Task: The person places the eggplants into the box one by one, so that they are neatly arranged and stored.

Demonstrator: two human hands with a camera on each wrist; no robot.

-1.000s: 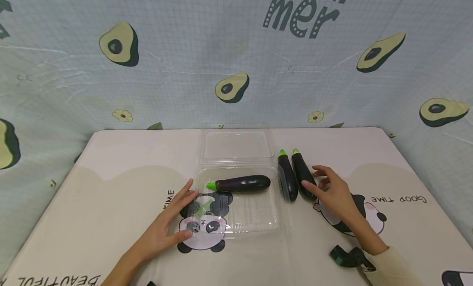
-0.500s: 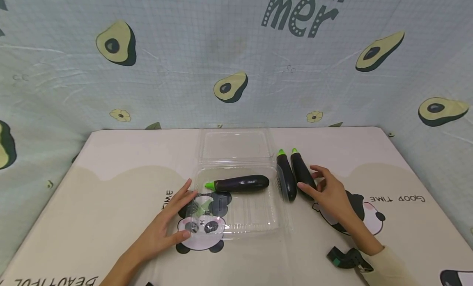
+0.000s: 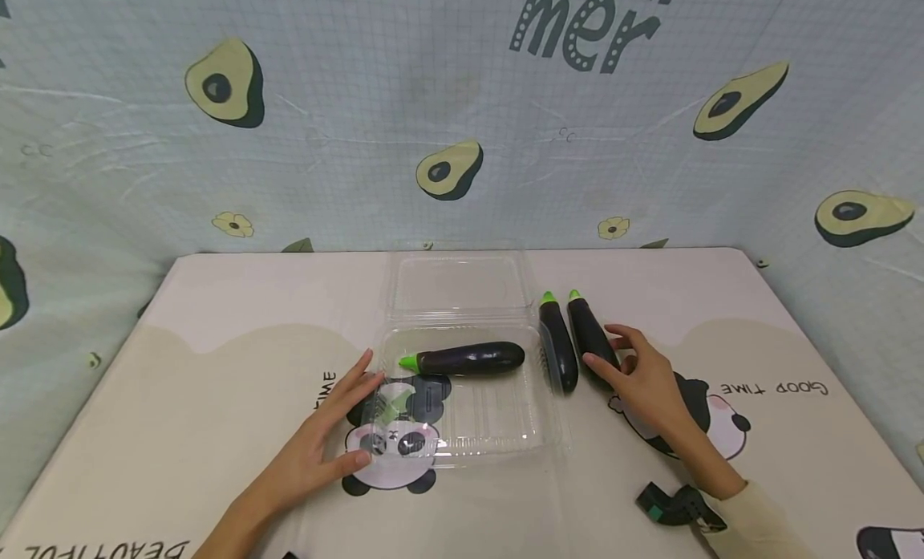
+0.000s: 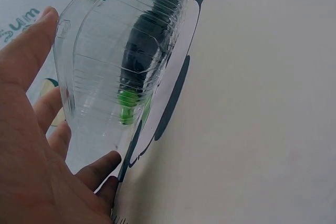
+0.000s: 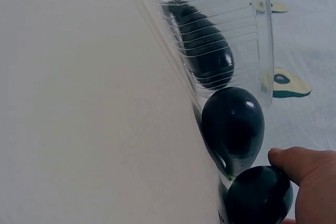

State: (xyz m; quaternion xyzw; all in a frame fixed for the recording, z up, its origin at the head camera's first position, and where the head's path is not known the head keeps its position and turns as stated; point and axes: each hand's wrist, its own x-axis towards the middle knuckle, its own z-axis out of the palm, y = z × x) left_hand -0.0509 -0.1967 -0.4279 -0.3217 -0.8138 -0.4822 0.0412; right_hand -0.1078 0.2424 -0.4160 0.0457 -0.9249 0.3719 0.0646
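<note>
Evidently right hand point(image 3: 647, 386) pinched outer eggplant point(image 3: 592, 333), right of box point(image 3: 491, 415); left hand point(image 3: 314, 447), fingers spread, touched box's left edge. Firm grip at the thick end seemed best, leaving inner eggplant point(image 3: 559, 349) undisturbed.

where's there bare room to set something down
Free: the table left of the left hand; its near strip in front of the clear container; its far-right corner past the right hand; and the container's near half, in front of the boxed eggplant. Crowded: along the container's right side, with the middle eggplant, the outer eggplant and that hand close together.
</note>
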